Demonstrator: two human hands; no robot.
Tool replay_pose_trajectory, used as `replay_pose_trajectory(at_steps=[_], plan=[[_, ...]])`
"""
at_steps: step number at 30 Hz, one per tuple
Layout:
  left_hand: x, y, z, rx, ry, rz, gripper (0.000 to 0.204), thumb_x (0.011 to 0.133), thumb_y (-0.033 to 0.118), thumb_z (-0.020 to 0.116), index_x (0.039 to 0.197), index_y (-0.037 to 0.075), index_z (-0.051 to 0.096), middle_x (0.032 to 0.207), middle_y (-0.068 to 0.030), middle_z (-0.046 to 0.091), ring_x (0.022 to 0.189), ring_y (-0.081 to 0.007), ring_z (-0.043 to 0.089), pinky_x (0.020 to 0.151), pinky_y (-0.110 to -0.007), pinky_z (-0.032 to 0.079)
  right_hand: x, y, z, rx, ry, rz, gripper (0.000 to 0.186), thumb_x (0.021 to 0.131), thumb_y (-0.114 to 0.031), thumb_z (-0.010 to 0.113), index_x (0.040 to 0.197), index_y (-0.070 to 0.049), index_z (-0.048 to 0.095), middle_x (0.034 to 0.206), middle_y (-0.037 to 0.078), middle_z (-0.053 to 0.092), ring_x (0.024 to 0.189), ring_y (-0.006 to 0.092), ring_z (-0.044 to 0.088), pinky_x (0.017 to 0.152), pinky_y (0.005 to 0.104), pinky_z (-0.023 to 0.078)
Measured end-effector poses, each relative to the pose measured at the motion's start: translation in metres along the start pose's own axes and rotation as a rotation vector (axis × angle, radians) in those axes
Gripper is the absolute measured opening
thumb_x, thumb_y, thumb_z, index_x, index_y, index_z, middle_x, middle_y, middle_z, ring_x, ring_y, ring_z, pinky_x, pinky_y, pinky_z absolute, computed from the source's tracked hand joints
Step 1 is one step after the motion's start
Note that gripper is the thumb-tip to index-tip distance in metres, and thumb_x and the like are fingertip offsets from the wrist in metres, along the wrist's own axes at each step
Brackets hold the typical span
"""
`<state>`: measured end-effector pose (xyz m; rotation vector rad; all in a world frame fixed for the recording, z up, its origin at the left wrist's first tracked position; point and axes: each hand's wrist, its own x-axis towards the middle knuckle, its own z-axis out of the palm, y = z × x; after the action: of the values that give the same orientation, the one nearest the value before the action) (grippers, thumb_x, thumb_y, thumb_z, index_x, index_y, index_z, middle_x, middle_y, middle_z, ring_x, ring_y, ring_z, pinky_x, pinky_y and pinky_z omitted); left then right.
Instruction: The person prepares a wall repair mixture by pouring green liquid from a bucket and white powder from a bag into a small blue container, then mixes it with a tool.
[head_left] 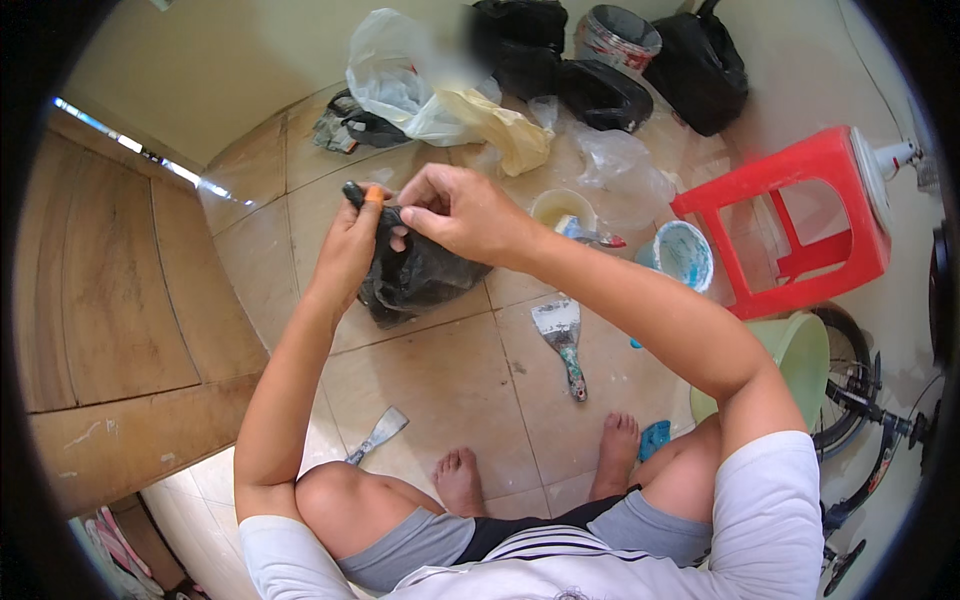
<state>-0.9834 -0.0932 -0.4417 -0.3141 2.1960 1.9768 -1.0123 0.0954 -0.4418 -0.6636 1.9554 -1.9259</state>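
A black plastic bag [430, 280] hangs over the tiled floor in front of me, gripped near its top by both hands. My left hand [350, 245] is closed round the gathered upper part, and a dark end sticks up past the thumb. Something orange [375, 194] shows at the left fingers; whether it is a wrap or part of an object I cannot tell. My right hand [465, 212] pinches the bag's edge beside the left fingers. To the right of the bag, a wide putty knife [558, 335] with white residue on its blade lies on the floor.
A second scraper [385, 430] lies by my left knee. Rightward stand a small tub [548, 207], a stained white bucket [690, 258], a red stool [790, 150], a green basin [810, 350] and a bicycle [860, 400]. Plastic bags [400, 90] line the far wall; a wooden door [110, 290] is left.
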Motion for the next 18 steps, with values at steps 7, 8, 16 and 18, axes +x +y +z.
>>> replay_pose_trajectory(at_steps=[7, 8, 16, 18], plan=[[-0.017, 0.006, 0.004, 0.561, -0.011, 0.422, 0.019, 0.103, 0.02, 0.055, 0.106, 0.002, 0.052, 0.091, -0.0191, 0.061, 0.084, -0.0336, 0.062, 0.077, -0.04, 0.049, -0.002, 0.016, -0.005, -0.333, -0.041, 0.037, 0.036, 0.087, -0.009, 0.073, 0.121, -0.002, 0.061, 0.088, 0.008, 0.069, 0.081, 0.0128, 0.064, 0.072, 0.0295, 0.052], [-0.018, 0.004, 0.002, 0.612, -0.016, 0.486, 0.017, 0.102, 0.018, 0.056, 0.106, 0.002, 0.052, 0.093, -0.0198, 0.061, 0.086, -0.0357, 0.061, 0.078, -0.04, 0.049, 0.001, 0.014, -0.005, -0.446, -0.074, 0.003, 0.038, 0.086, -0.009, 0.074, 0.122, -0.005, 0.062, 0.088, 0.009, 0.068, 0.079, 0.014, 0.064, 0.071, 0.0307, 0.052], [-0.016, -0.002, -0.002, 0.87, 0.127, 0.895, 0.025, 0.088, 0.003, 0.066, 0.111, 0.003, 0.058, 0.106, -0.0143, 0.061, 0.097, -0.0362, 0.06, 0.082, -0.043, 0.051, 0.029, 0.048, 0.009, -0.795, 0.081, -0.336, 0.019, 0.081, -0.017, 0.069, 0.094, -0.004, 0.065, 0.097, 0.013, 0.058, 0.101, 0.031, 0.055, 0.088, 0.0435, 0.042], [-0.012, -0.006, -0.003, 0.814, 0.184, 0.918, 0.028, 0.086, 0.003, 0.069, 0.113, 0.004, 0.062, 0.106, -0.013, 0.062, 0.097, -0.0349, 0.061, 0.082, -0.042, 0.051, 0.035, 0.062, 0.009, -0.693, 0.114, -0.254, 0.019, 0.083, -0.02, 0.066, 0.095, -0.004, 0.066, 0.096, 0.011, 0.059, 0.099, 0.0281, 0.058, 0.085, 0.0405, 0.044]])
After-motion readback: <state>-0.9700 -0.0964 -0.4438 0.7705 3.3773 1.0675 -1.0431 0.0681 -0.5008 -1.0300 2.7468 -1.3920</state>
